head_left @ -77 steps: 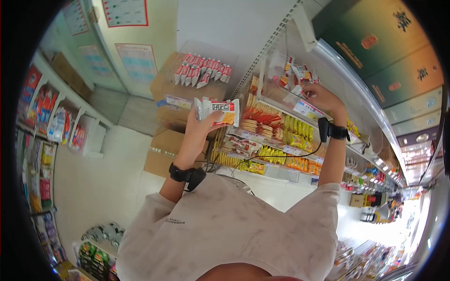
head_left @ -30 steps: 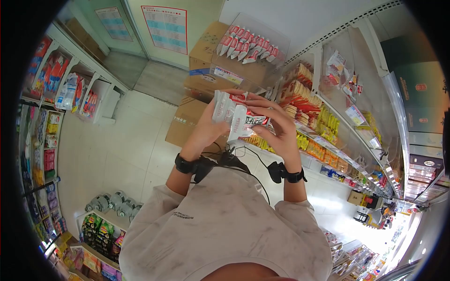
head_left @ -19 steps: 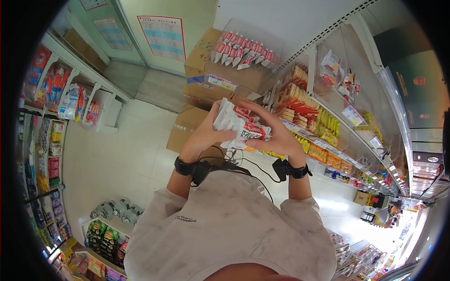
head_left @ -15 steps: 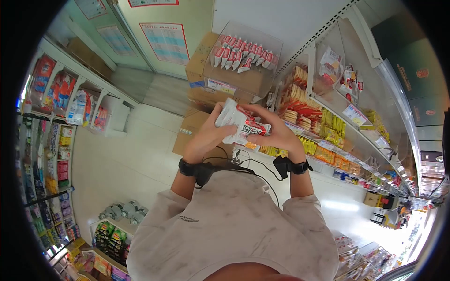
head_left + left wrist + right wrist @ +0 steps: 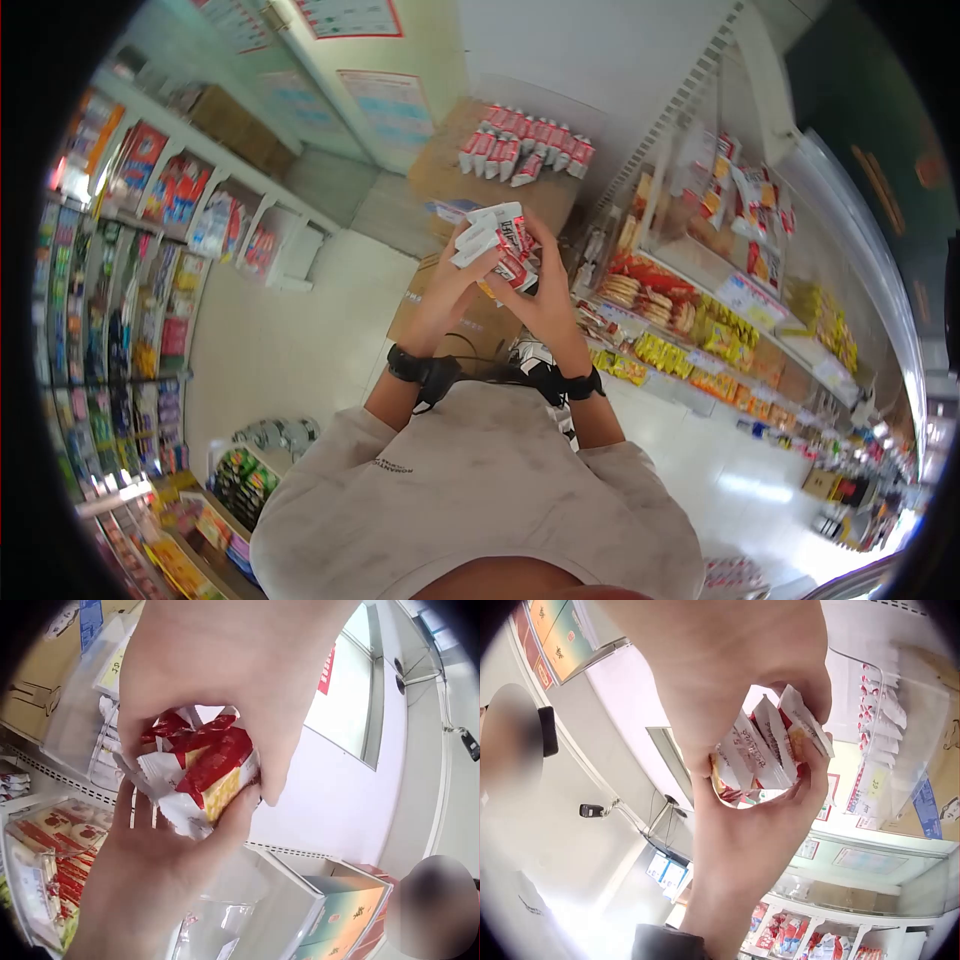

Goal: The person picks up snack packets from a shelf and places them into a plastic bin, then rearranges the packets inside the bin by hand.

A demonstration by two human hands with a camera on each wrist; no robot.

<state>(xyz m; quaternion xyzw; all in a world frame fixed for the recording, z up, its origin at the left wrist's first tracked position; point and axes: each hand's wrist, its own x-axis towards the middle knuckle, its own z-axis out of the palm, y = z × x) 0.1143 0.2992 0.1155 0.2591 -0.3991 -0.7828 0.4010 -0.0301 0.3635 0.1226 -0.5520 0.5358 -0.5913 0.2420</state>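
Note:
Several small white, red and yellow snack packets (image 5: 505,240) are bunched together in front of the person's chest, between both hands. The left hand (image 5: 447,300) grips the bunch from the left, its thumb across the near side. From the right, the right hand (image 5: 550,305) curls its fingers and thumb round the same packets. The left wrist view shows the red and yellow faces of the packets (image 5: 214,769) framed by both hands. In the right wrist view, the packets (image 5: 761,750) stand side by side with their white crimped ends showing.
Beyond the hands, rows of similar packets (image 5: 530,145) stand in a clear bin on a cardboard box (image 5: 440,165). At right, a shelf bin holds more loose packets (image 5: 755,205), above yellow packets (image 5: 725,340). Stocked shelves (image 5: 130,320) line the left.
The right hand has left the shelf bin at right and joined the left hand, which held a packet. Both now hold several packets, turned in the grip. The head view has shifted.

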